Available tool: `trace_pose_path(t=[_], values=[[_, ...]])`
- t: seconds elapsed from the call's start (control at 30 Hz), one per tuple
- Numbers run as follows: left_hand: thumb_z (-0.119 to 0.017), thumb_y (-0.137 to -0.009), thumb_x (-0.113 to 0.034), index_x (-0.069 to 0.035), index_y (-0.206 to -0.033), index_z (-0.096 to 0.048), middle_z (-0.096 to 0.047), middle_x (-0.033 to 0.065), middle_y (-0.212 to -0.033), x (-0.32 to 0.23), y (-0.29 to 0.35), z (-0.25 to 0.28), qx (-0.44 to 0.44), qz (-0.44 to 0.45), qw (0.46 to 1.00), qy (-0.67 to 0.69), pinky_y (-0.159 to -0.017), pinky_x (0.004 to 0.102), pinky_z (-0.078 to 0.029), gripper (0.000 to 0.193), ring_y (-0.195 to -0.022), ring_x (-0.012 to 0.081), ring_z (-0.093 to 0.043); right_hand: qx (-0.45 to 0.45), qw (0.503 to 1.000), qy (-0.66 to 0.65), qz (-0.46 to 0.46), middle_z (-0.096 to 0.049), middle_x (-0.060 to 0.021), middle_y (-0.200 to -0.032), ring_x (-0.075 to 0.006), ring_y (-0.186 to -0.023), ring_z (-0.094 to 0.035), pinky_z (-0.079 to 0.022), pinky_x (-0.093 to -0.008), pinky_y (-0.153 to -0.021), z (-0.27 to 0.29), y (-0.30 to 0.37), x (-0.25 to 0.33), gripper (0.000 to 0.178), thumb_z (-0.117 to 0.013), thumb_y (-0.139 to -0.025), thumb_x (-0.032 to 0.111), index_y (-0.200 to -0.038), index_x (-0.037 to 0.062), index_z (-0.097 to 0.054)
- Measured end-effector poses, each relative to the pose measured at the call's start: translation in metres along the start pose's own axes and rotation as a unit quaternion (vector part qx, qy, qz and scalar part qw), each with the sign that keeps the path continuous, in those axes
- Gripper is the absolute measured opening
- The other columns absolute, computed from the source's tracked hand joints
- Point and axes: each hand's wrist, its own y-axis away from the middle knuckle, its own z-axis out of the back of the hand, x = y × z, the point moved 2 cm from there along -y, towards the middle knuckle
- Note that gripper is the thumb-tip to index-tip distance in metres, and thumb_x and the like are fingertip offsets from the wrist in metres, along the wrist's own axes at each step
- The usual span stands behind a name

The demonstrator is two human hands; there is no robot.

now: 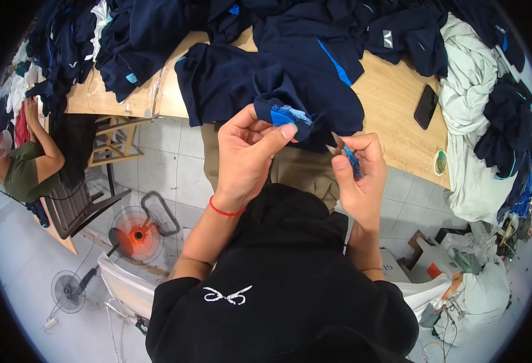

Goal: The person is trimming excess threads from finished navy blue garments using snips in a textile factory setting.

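Head view: the navy garment (217, 81) lies over the near edge of the table (393, 136), well left of the table's near right corner; a part of it is raised just off that edge. The left hand (241, 151) pinches this part firmly between thumb and fingers, with a blue patch (283, 115) and frayed threads facing up. The right hand (362, 175) is curled around the snips (353, 160), their blades parted, pointing toward the cloth and clear of it. The step appears to be thread trimming. Recommended: draw the edge taut, lay the blades flat along the seam, and cut loose ends only, in short bites. Principal risks, in my judgement: nicking the cloth or the left thumb, which sits beside the frayed edge.
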Motion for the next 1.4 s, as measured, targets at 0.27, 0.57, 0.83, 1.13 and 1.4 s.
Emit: trace_pose_path(t=[0.27, 0.57, 0.83, 1.13, 1.4], values=[[-0.084, -0.091, 0.006, -0.006, -0.085, -0.057, -0.071, 0.0017, -0.085, -0.001, 0.007, 0.004, -0.003, 0.026, 0.993, -0.112, -0.067, 0.0163, -0.045, 0.03, -0.077, 0.0, -0.06, 0.023, 0.998, 0.051, -0.002, -0.064, -0.0008, -0.075, -0.0048, -0.065, -0.053, -0.041, -0.022, -0.059, -0.012, -0.004, 0.001, 0.028, -0.087, -0.094, 0.015, -0.106, 0.002, -0.066], [-0.085, -0.09, 0.003, -0.001, -0.093, -0.067, -0.074, 0.0014, -0.087, 0.003, 0.011, 0.006, 0.011, 0.023, 0.99, -0.141, -0.06, 0.0149, -0.04, 0.019, -0.073, -0.0026, -0.058, 0.022, 0.998, 0.059, 0.008, -0.068, -0.002, -0.075, -0.0047, -0.066, -0.056, -0.042, -0.0215, -0.061, -0.013, -0.004, 0.002, 0.024, -0.087, -0.093, 0.012, -0.102, 0.0017, -0.067], [-0.084, -0.091, 0.004, 0.002, -0.106, -0.073, -0.077, 0.004, -0.09, 0.002, 0.012, 0.004, 0.025, 0.017, 0.989, -0.148, -0.063, 0.0144, -0.044, 0.019, -0.075, -0.0012, -0.062, 0.023, 0.999, 0.022, -0.007, -0.07, -0.0014, -0.077, -0.0031, -0.068, -0.056, -0.042, -0.021, -0.061, -0.013, -0.004, 0.002, 0.021, -0.086, -0.095, 0.011, -0.1, 0.0015, -0.067], [-0.083, -0.09, 0.006, 0.002, -0.109, -0.071, -0.077, 0.0043, -0.094, 0.006, 0.014, 0.008, 0.03, 0.0, 0.992, -0.122, -0.066, 0.0156, -0.048, 0.023, -0.078, 0.0008, -0.065, 0.017, 0.997, 0.066, 0.029, -0.074, -0.003, -0.08, -0.003, -0.068, -0.057, -0.042, -0.0204, -0.061, -0.012, -0.004, 0.005, 0.024, -0.089, -0.092, 0.013, -0.099, 0.0016, -0.068], [-0.084, -0.089, 0.008, 0.001, -0.102, -0.068, -0.073, 0.0015, -0.089, 0.005, 0.011, 0.006, 0.025, 0.005, 0.994, -0.11, -0.067, 0.0154, -0.048, 0.022, -0.079, 0.0005, -0.064, 0.011, 0.997, 0.062, 0.048, -0.074, -0.0043, -0.08, -0.0039, -0.069, -0.06, -0.045, -0.0208, -0.063, -0.013, -0.005, 0.004, 0.026, -0.089, -0.091, 0.013, -0.098, 0.0006, -0.068]])
